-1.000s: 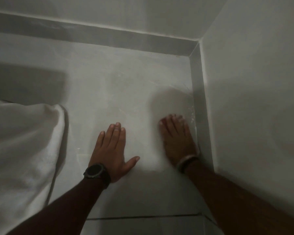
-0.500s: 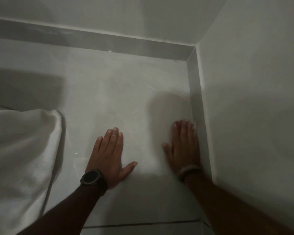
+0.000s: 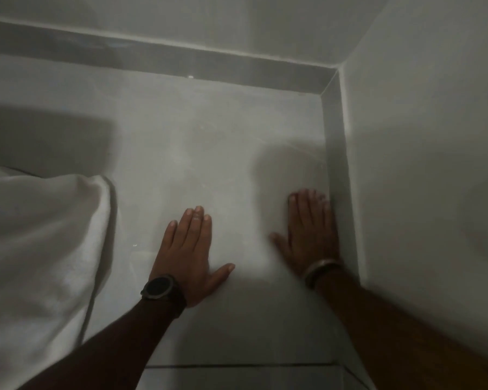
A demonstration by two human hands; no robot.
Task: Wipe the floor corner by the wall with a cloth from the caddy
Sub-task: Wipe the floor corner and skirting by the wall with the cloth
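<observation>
My right hand [image 3: 310,235] lies flat on the pale floor tile, its little-finger side against the grey skirting [image 3: 335,170] of the right wall, below the floor corner [image 3: 323,94]. A paler patch [image 3: 251,263] shows by its thumb. In this dim light I cannot tell whether that patch is a cloth under the palm. My left hand [image 3: 188,249], with a dark watch on the wrist, rests flat on the floor with its fingers extended and thumb spread, holding nothing. No caddy is in view.
A large white fabric [image 3: 40,249] hangs or lies at the left, reaching the floor beside my left arm. Grey skirting [image 3: 152,56] runs along the far wall. A dark tile joint [image 3: 237,365] crosses the floor near me.
My right hand has slid right and slightly away from me until it rests against the right-wall skirting. The left hand has stayed planted in place.
</observation>
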